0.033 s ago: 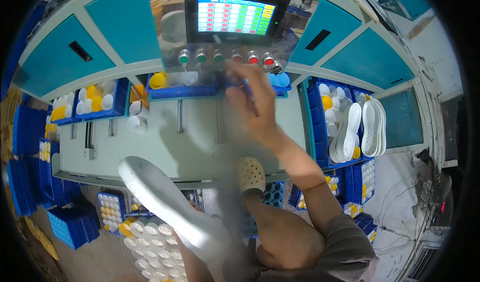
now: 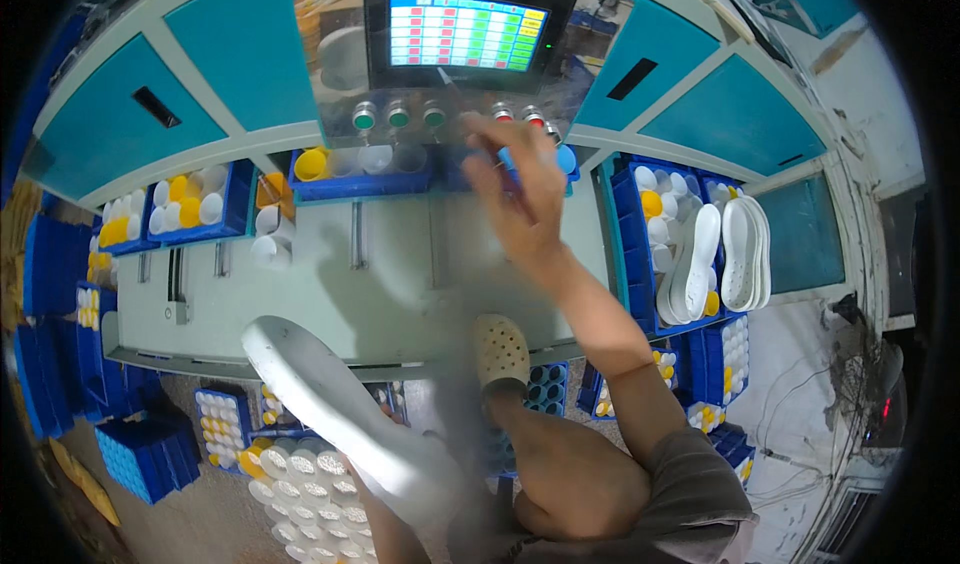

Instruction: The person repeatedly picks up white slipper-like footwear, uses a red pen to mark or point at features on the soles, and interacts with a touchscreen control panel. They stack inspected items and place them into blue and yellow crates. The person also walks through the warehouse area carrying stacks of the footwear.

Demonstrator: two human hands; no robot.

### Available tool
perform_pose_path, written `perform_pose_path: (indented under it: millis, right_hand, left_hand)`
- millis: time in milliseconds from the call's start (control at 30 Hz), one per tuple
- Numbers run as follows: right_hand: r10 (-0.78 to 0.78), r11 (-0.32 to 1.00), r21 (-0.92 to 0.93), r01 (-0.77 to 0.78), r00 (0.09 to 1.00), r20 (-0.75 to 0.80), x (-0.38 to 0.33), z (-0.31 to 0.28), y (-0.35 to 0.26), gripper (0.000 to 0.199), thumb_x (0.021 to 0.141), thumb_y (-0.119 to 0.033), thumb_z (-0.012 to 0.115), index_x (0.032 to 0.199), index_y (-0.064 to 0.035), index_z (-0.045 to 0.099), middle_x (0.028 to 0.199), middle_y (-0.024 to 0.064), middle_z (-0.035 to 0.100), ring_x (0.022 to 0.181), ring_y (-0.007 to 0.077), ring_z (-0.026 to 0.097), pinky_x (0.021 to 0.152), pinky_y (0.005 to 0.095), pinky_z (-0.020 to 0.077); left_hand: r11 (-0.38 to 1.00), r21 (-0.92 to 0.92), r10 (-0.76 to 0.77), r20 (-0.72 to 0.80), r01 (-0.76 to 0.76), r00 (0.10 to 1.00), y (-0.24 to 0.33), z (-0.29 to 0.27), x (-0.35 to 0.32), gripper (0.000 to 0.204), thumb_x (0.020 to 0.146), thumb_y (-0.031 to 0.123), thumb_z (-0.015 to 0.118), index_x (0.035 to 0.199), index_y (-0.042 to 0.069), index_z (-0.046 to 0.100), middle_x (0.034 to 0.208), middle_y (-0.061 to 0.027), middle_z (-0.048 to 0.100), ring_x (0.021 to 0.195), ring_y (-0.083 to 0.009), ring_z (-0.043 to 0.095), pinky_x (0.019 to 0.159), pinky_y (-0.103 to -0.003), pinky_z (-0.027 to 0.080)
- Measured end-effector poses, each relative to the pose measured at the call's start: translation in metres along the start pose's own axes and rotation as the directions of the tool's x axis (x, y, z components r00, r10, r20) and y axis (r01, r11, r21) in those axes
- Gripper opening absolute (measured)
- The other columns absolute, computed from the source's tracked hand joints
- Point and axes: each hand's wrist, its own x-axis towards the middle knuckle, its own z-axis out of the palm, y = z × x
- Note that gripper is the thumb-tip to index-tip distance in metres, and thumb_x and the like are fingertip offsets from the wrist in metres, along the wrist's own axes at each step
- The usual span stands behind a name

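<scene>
My left hand (image 2: pixel 392 414) grips a large white shoe sole (image 2: pixel 330 389) from beneath; the sole hides most of the hand. It is tilted, toe toward the upper left, over the worktable's front edge. In front of the control panel, my right hand (image 2: pixel 520 189) is raised, its fingers closed round a thin brush (image 2: pixel 447 82) with a dark red handle and pale tip. The tip overlaps the lower edge of the lit screen (image 2: pixel 465 34) in view; whether it touches anything I cannot tell.
Green and red buttons (image 2: pixel 399 115) line the panel. Blue bins (image 2: pixel 215 226) of white and yellow cups stand along the table (image 2: pixel 330 294). More white soles (image 2: pixel 745 259) lie on a bin at right. Below are white cups (image 2: pixel 310 494) and my shoe (image 2: pixel 500 349).
My right hand has shifted slightly right and down, and the brush shows more sharply. The left hand and the shoe sole stay nearly in place.
</scene>
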Motion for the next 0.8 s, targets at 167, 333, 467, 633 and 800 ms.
perform_pose_path:
  millis: [167, 333, 467, 633, 800]
  right_hand:
    - [-0.060, 0.958, -0.286, 0.037, 0.996, -0.073, 0.024, -0.014, 0.037, 0.019, 0.090, -0.006, 0.068, 0.109, -0.0055, 0.072, 0.084, 0.0018, 0.070, 0.079, 0.0144, 0.060, 0.081, 0.0319, 0.0368]
    - [-0.181, 0.931, -0.335, 0.144, 0.980, -0.082, 0.033, -0.009, 0.046, 0.022, 0.085, -0.002, 0.072, 0.106, -0.0070, 0.073, 0.083, 0.0014, 0.068, 0.077, 0.0158, 0.060, 0.079, 0.0321, 0.0350]
    - [-0.214, 0.914, -0.368, 0.173, 0.974, -0.075, 0.034, -0.009, 0.051, 0.023, 0.083, -0.002, 0.073, 0.106, -0.0074, 0.074, 0.083, 0.0017, 0.067, 0.077, 0.0166, 0.060, 0.079, 0.0322, 0.0347]
    - [-0.188, 0.924, -0.353, 0.145, 0.978, -0.088, 0.030, -0.013, 0.052, 0.023, 0.084, -0.006, 0.073, 0.107, -0.0075, 0.072, 0.086, 0.0009, 0.068, 0.082, 0.0164, 0.060, 0.080, 0.0344, 0.0343]
    - [-0.180, 0.933, -0.333, 0.135, 0.978, -0.109, 0.030, -0.026, 0.051, 0.021, 0.087, -0.012, 0.072, 0.107, -0.0078, 0.071, 0.088, -0.0005, 0.069, 0.084, 0.0167, 0.060, 0.083, 0.0360, 0.0328]
  left_hand:
    - [0.981, -0.135, -0.124, 0.129, 0.141, 0.984, -0.003, -0.058, 0.025, 0.059, 0.101, 0.049, 0.047, 0.135, 0.001, 0.049, 0.121, -0.0187, 0.061, 0.103, -0.0345, 0.063, 0.089, -0.048, 0.055]
    - [0.984, -0.117, -0.110, 0.188, 0.133, 0.976, -0.001, -0.057, 0.027, 0.068, 0.097, 0.053, 0.047, 0.135, -0.003, 0.051, 0.122, -0.0198, 0.062, 0.104, -0.0360, 0.064, 0.091, -0.048, 0.055]
    - [0.995, 0.088, -0.037, -0.165, 0.052, 0.986, 0.003, -0.022, 0.020, 0.062, 0.095, 0.049, 0.048, 0.121, -0.006, 0.060, 0.103, -0.0189, 0.067, 0.089, -0.0330, 0.067, 0.079, -0.043, 0.058]
    - [0.987, 0.155, -0.004, -0.212, 0.038, 0.977, 0.006, -0.004, 0.023, 0.048, 0.097, 0.036, 0.049, 0.107, -0.009, 0.064, 0.085, -0.0184, 0.068, 0.071, -0.0291, 0.067, 0.066, -0.040, 0.059]
    - [0.936, 0.349, 0.036, -0.220, 0.045, 0.975, 0.008, -0.026, 0.035, 0.036, 0.098, 0.020, 0.048, 0.107, -0.011, 0.063, 0.084, -0.0193, 0.067, 0.070, -0.0297, 0.067, 0.064, -0.040, 0.058]
